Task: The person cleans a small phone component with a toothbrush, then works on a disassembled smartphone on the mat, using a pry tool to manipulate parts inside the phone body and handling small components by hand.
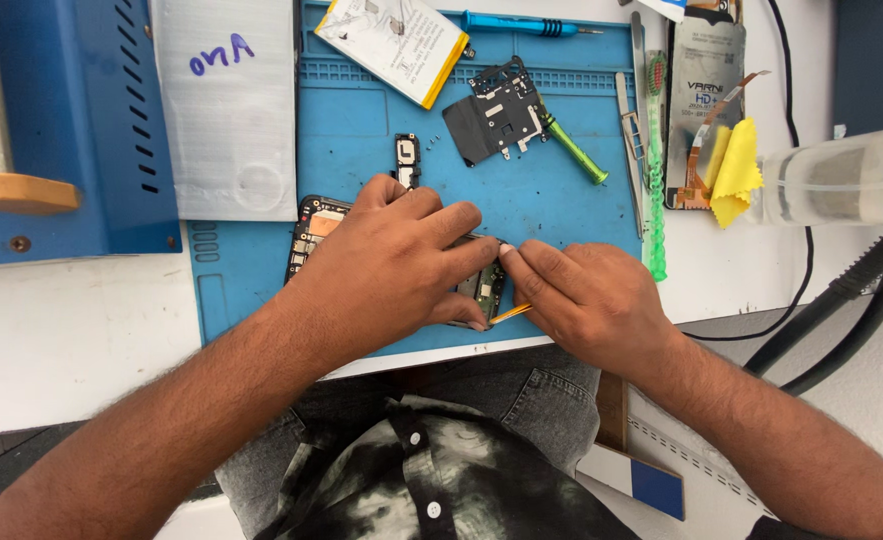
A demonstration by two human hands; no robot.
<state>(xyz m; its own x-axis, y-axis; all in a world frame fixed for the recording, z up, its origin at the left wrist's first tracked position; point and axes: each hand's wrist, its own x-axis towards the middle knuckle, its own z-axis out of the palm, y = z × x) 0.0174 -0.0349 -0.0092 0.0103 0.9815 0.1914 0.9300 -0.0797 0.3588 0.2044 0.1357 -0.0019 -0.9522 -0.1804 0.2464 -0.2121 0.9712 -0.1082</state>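
The fingers of the left hand (pixel 396 265) lie spread over an opened phone (pixel 313 232) on the blue mat (pixel 561 200), pinning it flat. The right hand (pixel 586 295) has its fingers pinched narrow on a thin orange tool (pixel 511 313) at the phone's lower end. Beyond lie a battery (pixel 396 45), a green screwdriver (pixel 573 148) and a metal shield plate (pixel 496 112).
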